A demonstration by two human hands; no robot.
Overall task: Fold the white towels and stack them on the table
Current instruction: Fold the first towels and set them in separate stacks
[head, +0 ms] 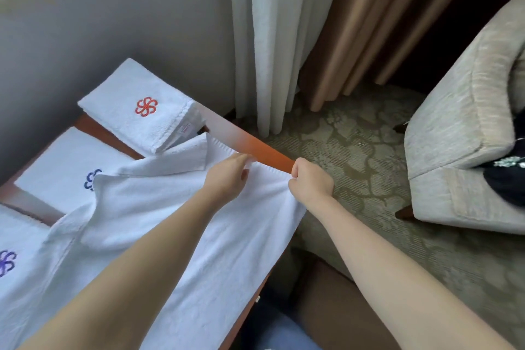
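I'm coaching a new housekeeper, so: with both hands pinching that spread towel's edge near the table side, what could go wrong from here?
The left hand and right hand pinch the unfolded towel close together, and the rest lies rumpled, so folding now may set creases. It drapes over the blue-logo towel, so a pull might drag that askew. Its right side overhangs the table edge and could slip toward the carpet.
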